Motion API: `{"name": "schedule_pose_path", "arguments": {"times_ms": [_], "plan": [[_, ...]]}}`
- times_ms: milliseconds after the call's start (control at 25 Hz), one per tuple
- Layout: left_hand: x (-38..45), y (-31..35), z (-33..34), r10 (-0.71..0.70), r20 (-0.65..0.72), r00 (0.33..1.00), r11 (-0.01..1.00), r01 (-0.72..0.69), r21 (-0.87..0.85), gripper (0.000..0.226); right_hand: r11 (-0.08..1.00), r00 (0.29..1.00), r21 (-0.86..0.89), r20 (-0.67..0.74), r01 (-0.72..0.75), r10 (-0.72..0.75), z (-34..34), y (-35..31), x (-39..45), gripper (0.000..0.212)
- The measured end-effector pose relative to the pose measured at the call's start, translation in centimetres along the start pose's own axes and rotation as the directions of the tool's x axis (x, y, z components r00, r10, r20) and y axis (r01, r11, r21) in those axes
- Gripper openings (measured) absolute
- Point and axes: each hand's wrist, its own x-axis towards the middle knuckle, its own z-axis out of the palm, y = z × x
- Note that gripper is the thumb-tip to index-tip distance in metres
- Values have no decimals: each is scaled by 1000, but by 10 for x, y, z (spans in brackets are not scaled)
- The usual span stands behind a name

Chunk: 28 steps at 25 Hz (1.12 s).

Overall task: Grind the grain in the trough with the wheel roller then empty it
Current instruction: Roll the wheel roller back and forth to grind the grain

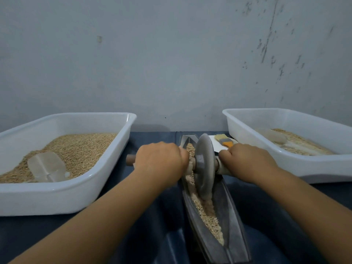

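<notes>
A dark, boat-shaped trough (pixel 231 221) runs from the bottom middle toward the wall. Pale crushed grain (pixel 206 212) lies along its groove. A grey wheel roller (pixel 203 166) stands upright in the groove, past the trough's middle. A wooden axle passes through the wheel. My left hand (pixel 160 161) grips the axle's left handle, whose end (pixel 130 160) sticks out beyond the fist. My right hand (pixel 247 161) grips the right handle close to the wheel.
A white tub (pixel 62 195) at the left holds whole grain and a clear scoop (pixel 46 166). A second white tub (pixel 308 168) at the right holds ground grain and another scoop. A brush with an orange handle (pixel 224 141) lies on white paper behind the trough. A wall stands close behind.
</notes>
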Motion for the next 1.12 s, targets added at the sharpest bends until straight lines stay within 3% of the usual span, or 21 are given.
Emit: {"name": "schedule_pose_path", "arguments": {"times_ms": [80,160,200,240,320,400,480,560,720,840,960,1000,1040,1120], "plan": [[-23,9,-6,20,-62,998,1000,-19,11,32,982,982,-70,83,177,-172,-5,1,-23,17],[-36,11,-12,9,-165,986,1000,-5,20,70,980,965,-29,183,198,-190,-9,9,-32,30],[-36,11,-14,6,-216,976,999,2,36,76,980,963,-27,195,197,-188,-10,10,-33,34],[-34,11,-11,23,-178,984,998,-13,53,67,986,973,-11,165,165,-161,-7,9,-31,33],[-18,9,4,25,-145,989,999,-19,39,30,996,996,53,45,71,-73,-1,1,-22,10],[5,-1,14,-23,-143,989,998,31,60,9,970,987,212,-87,-117,138,4,-5,1,24],[25,-10,17,-49,-83,995,997,54,58,16,899,940,371,-153,-233,306,6,-9,24,38],[35,-15,20,-78,-28,997,997,79,28,16,881,918,405,-193,-246,345,7,-9,36,42],[23,-11,18,-59,20,998,995,57,79,24,909,937,358,-191,-212,294,6,-12,23,42],[-1,-2,9,-19,-11,1000,998,19,59,27,928,969,328,-105,-177,222,0,-11,-4,37],[-29,7,3,-16,-45,999,1000,17,20,9,977,994,187,-48,101,-93,-8,2,-30,19],[-36,7,2,-67,-54,996,998,65,-24,10,970,980,146,-61,196,-189,-9,5,-35,24],[-40,5,3,-91,-77,993,995,87,-55,16,971,984,167,-68,174,-165,-8,7,-36,27],[-34,5,4,9,-81,997,1000,-7,29,12,970,995,223,-41,94,-87,-8,0,-29,16]]}}
